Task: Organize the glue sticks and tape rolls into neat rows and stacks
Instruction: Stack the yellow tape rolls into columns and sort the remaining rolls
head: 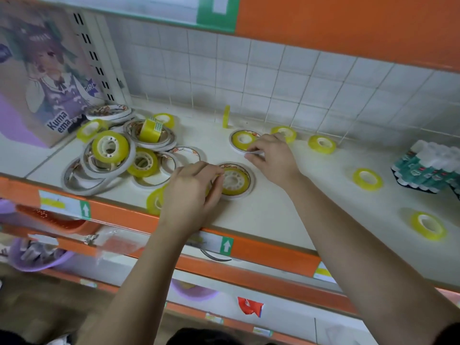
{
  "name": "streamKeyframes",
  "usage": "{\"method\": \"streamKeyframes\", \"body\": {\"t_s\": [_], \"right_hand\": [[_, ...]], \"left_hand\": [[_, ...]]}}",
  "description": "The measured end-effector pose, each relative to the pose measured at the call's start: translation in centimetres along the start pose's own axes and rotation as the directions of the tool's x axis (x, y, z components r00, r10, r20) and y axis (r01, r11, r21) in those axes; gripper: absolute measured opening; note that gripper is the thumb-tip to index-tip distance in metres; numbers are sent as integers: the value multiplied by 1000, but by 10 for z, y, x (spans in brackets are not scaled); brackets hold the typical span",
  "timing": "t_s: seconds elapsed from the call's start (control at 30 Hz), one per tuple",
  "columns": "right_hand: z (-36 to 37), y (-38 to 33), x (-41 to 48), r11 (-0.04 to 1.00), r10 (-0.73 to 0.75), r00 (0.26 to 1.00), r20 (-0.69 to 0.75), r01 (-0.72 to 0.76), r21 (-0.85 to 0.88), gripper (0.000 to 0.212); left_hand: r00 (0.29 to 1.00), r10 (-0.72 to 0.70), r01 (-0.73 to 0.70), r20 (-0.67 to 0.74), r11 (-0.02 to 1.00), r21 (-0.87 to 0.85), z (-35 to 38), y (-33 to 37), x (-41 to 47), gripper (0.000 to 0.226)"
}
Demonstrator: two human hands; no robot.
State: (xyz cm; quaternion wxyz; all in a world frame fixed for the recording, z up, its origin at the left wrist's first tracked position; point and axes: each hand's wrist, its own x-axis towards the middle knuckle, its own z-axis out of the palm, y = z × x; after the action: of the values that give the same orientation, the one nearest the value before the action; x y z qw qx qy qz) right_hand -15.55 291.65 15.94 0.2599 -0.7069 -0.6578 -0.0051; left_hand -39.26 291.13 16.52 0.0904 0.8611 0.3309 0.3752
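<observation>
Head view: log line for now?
left hand: curled at near ring edge, grip unclear | right hand: pinches far ring | tape pile: unsorted | glue sticks: bundled, right

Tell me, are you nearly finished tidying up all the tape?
Not yet. Done: the glue sticks sit bundled at the right, and two white tape rings lie flat with yellow rolls inside. In hand: the left hand pinches the yellow roll in the nearer ring; the right hand holds the farther ring by its edge. Left: the jumbled pile of tape and the loose yellow rolls at the right.
</observation>
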Motion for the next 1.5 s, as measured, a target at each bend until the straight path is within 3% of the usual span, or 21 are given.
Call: {"method": "streamKeyframes", "body": {"t_s": [0.3, 0.53, 0.73, 1.1, 1.27, 1.5], "right_hand": [[-9, -3, -1, 998, -37, 999, -39, 39, 54, 12], [-37, -9, -19, 991, -44, 981, -187, 67, 116, 14], [-51, -11, -49, 991, -41, 964, -263, 74, 115, 12], [-61, -10, -102, 996, 12, 960, -280, 11, 83, 11], [-61, -13, -112, 997, 24, 959, -284, -2, 77, 9], [-62, -15, -121, 995, 63, 955, -288, -39, 88, 13]], "left_hand": [[999, -2, 4, 45, 999, -37, 0, 1, -1, 25], [991, 77, -83, 112, 995, 52, 0, 5, -2, 17], [981, 108, -111, 162, 994, 9, -1, 5, -2, 24], [967, 135, -150, 217, 987, 56, 2, 5, 2, 42], [974, 107, -122, 197, 991, 62, 3, 6, 1, 28], [951, 138, -161, 275, 985, 63, 3, 4, 3, 25]]}}
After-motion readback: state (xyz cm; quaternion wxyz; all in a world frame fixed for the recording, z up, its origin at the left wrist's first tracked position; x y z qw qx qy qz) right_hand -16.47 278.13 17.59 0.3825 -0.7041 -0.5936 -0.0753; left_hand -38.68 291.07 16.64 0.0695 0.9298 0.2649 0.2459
